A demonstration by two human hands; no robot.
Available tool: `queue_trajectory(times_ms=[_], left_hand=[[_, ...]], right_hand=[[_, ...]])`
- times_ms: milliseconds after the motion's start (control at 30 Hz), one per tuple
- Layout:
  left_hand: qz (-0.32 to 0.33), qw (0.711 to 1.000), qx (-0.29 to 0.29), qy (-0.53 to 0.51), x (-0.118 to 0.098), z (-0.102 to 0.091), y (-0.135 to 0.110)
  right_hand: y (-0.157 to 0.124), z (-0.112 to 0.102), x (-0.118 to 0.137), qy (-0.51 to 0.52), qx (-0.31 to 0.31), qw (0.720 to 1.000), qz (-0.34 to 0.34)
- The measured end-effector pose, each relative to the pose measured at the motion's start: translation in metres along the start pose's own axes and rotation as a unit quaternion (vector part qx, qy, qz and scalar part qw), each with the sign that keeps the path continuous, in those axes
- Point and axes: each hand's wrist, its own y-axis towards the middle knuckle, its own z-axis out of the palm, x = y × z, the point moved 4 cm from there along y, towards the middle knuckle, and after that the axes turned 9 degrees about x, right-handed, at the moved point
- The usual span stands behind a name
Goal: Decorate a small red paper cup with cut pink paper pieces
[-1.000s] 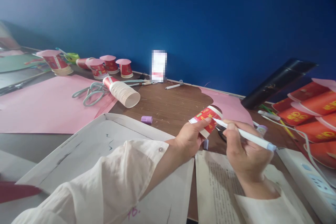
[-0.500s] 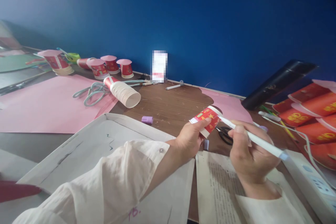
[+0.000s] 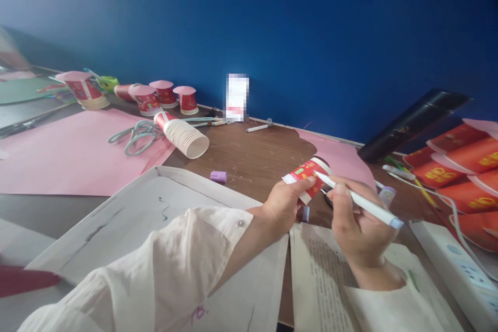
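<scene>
A red paper cup with yellow and green print lies tilted in my left hand, the thumb across its side. My right hand is closed round a white marker pen with a pale blue end. The marker's tip meets the printed side of the cup, close to my left thumb. Behind my right fingers, black-handled scissors are mostly hidden. Printed papers lie beneath my right hand, and a shallow white tray sits under my left forearm.
A stack of paper cups lies beside a coiled grey cable and pink paper. Several red cups with pink tops stand along the wall. A purple cap, black cylinder, power strip and orange-red cups surround the work area.
My right hand has moved left and slightly up with the marker, its tip now further over the cup's side. My left hand and the cup have barely shifted.
</scene>
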Motion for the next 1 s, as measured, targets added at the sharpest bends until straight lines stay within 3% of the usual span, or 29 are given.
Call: queue_trajectory(times_ms=[200, 1000], left_hand=[[-0.004, 1.0, -0.006, 0.023, -0.0004, -0.0002, -0.0013], [0.016, 0.998, -0.003, -0.057, -0.0012, -0.0007, 0.0038]], right_hand=[[0.0004, 0.0024, 0.0012, -0.013, 0.006, 1.0, 0.002], [-0.0007, -0.0006, 0.0001, -0.034, 0.003, 0.999, 0.003]])
